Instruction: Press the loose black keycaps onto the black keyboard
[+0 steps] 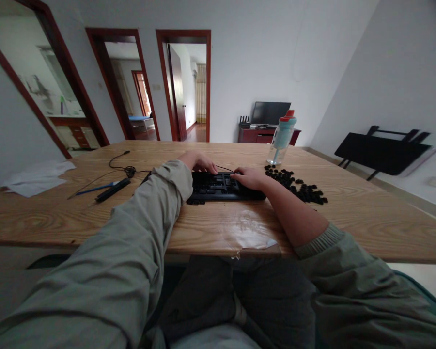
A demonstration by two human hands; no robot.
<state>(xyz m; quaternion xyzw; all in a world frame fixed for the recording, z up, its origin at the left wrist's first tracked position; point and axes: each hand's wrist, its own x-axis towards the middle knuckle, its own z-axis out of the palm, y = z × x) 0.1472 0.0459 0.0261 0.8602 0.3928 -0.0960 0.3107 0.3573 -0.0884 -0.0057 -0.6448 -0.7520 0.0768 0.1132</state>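
Observation:
A black keyboard [225, 195] lies on the wooden table in front of me, with several keys gone from its middle. My left hand [200, 162] reaches over its back edge, fingers bent and closed on the keyboard around the middle. Across the right end rests my right hand [253, 178], thumb on top and fingers closed at the back edge; anything small between the fingertips is hidden. Loose black keycaps [294, 184] are heaped right of the keyboard, and a few more keycaps [196, 201] lie at its front edge. My left sleeve covers the keyboard's left part.
On the left are a black pen-like tool [112, 190], a thin blue tool [94, 189], a coiled black cable [130, 170] and white paper [39, 178]. A clear bottle with red lid [281, 138] stands behind the keycaps. The table's front edge [257, 251] has peeling film.

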